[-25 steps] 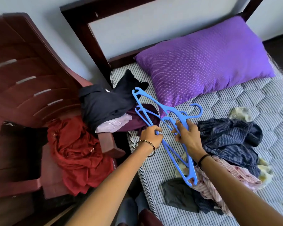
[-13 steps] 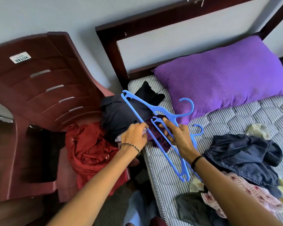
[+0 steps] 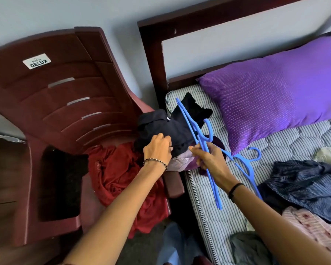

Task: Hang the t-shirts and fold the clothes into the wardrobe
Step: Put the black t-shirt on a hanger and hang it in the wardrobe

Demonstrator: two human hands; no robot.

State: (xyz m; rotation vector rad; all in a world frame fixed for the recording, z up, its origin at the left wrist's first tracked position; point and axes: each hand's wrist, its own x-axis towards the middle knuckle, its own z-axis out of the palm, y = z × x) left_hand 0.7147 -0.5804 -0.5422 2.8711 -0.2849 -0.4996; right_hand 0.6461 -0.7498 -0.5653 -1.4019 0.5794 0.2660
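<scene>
Loose on bed (image 3: 208,219): pink floral garment (image 3: 313,224), striped navy shirt (image 3: 304,180). Right hand (image 3: 208,159): gripping blue hangers (image 3: 198,136). Left hand (image 3: 157,148): clutching dark garment (image 3: 161,125) atop heap by chair (image 3: 65,115). Red garment (image 3: 118,169) crumpled on chair. Judged early: unhung, unfolded; wardrobe out of view.

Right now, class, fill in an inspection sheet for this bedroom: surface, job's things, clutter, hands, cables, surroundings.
Surface: striped mattress, partly under clothes.
Job's things: blue hangers; dark garment across the chair arm and bed corner; red garment on the chair seat; navy striped clothes and pink shirt on the mattress.
Clutter: purple pillow at the bed's head.
Hands: left hand grips the dark garment; right hand holds the blue hangers.
Cables: nothing seen.
Surroundings: maroon plastic chair, wooden headboard, grey wall.
</scene>
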